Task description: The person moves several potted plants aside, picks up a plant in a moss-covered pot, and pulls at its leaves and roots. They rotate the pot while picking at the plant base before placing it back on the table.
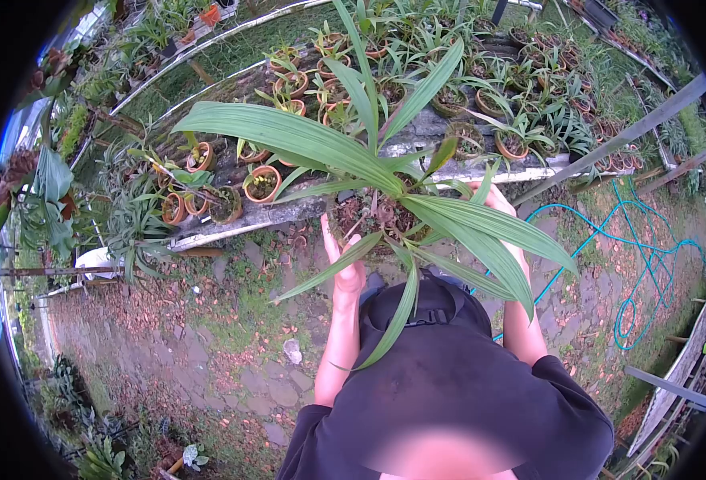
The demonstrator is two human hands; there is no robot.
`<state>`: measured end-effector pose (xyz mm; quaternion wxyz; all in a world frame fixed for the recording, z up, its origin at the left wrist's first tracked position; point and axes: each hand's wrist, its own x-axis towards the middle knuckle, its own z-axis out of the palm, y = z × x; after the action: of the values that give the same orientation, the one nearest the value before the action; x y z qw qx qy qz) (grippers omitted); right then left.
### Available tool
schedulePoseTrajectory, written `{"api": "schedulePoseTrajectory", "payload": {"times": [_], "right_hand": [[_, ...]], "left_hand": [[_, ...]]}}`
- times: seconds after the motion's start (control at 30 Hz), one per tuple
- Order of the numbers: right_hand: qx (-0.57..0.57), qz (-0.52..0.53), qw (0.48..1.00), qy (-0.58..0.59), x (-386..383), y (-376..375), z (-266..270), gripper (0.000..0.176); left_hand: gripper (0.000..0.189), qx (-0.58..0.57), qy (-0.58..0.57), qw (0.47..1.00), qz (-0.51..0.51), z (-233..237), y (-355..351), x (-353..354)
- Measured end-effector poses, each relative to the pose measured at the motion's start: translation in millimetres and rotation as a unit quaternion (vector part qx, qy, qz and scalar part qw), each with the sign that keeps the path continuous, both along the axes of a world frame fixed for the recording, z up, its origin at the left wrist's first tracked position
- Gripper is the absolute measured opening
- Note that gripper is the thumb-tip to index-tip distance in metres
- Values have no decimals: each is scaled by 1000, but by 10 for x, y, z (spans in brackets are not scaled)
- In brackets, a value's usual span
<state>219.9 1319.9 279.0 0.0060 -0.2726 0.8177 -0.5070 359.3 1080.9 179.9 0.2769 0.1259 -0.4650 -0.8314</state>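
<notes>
A large potted plant [353,220] with long, broad, ribbed green leaves is held up in front of my body, over the near edge of the bench. My left hand [347,268] presses against the left side of its pot, with the thumb up near the rim. On the other side, my right hand [497,204] supports the plant, its fingers partly covered by leaves. Most of the pot is hidden beneath the foliage and brown matter at the plant's base. One narrow leaf hangs down across my dark shirt.
A bench [245,218] ahead carries many small terracotta pots [262,184] with plants. A tangled teal hose [601,232] lies on the paving at right. Grey metal bars [625,136] slant across the right side. More plants [97,460] stand at lower left.
</notes>
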Motion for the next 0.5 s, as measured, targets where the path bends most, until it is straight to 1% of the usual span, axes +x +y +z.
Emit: {"api": "schedulePoseTrajectory", "payload": {"times": [0.03,0.1,0.17,0.2,0.23,0.27,0.33,0.37,0.4,0.43,0.5], "right_hand": [[-75,9,995,-64,15,-110,-28,34],[-220,29,956,-189,36,-303,-142,29],[-200,48,958,-200,9,-319,-155,35],[-214,60,962,-158,54,-351,-147,39],[-194,77,961,-181,46,-327,-275,45],[-172,95,959,-204,39,-303,-404,52],[-213,127,885,-395,23,-232,-589,50],[-261,136,845,-446,80,-286,-587,51],[-306,140,800,-496,136,-342,-580,52],[-315,129,790,-511,124,-413,-584,53],[-333,104,767,-539,88,-522,-665,55]], "left_hand": [[87,-9,-3,1000,-10,17,-2,-2],[88,-35,-13,999,1,144,62,-48],[84,-40,-9,999,-21,189,80,-48],[82,-50,-6,998,-26,197,72,-72],[80,-60,-4,998,-31,199,80,-94],[79,-18,7,1000,-7,195,131,-123],[77,-54,7,998,21,172,166,-185],[76,-74,7,997,34,175,161,-204],[74,-98,-2,995,22,187,144,-210],[72,-122,-11,992,11,203,126,-218],[80,-164,-22,986,-6,350,156,-246]]}}
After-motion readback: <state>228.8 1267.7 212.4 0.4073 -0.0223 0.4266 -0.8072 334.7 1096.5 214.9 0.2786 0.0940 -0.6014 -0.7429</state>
